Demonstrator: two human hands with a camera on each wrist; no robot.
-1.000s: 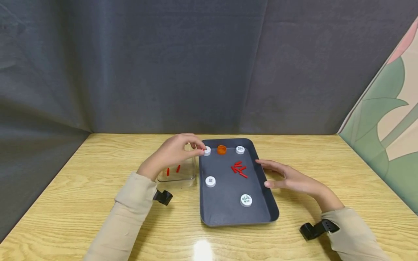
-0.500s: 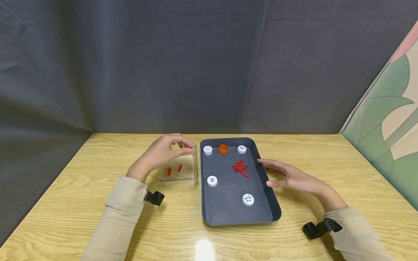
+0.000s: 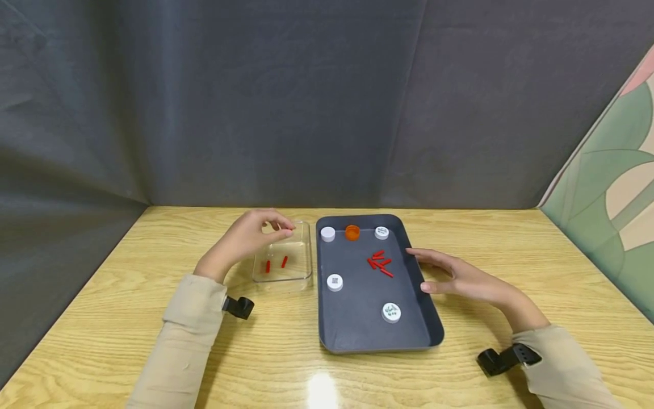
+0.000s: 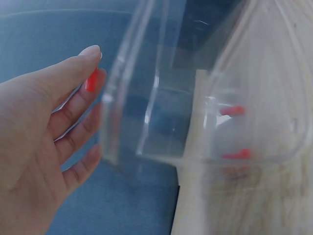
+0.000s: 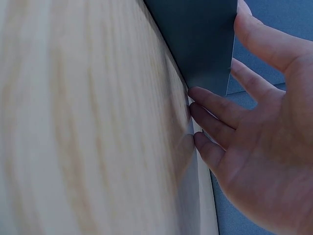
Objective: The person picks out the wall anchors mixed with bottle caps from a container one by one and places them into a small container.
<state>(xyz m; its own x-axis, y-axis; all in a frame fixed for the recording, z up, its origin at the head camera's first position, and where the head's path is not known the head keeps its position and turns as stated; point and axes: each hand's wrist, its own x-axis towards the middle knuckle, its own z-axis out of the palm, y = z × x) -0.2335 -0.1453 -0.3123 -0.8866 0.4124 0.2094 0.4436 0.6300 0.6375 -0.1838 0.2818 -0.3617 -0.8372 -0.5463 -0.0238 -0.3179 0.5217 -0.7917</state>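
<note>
My left hand (image 3: 250, 236) is over the back left of a clear plastic box (image 3: 308, 250). Between thumb and forefinger it pinches a small red stick (image 4: 91, 81), plain in the left wrist view. Two more red sticks, one of them a short red stick (image 3: 284, 262), lie on the box floor. My right hand (image 3: 462, 281) rests against the right side of a dark grey tray (image 3: 357, 335), thumb and fingertips at its rim. Several red sticks (image 3: 380, 263) lie in a loose pile inside that tray.
Also in the tray are white caps, including a plain white cap (image 3: 327, 234), a printed cap (image 3: 391, 312) and a cap with a square code (image 3: 334, 282). An orange cap (image 3: 352, 232) sits at its back. A grey curtain (image 3: 327, 102) hangs behind the wooden table (image 3: 255, 363).
My left hand has moved left from the tray's back left corner to over the clear box, still pinching the red stick. The right hand stays at the tray's side.
</note>
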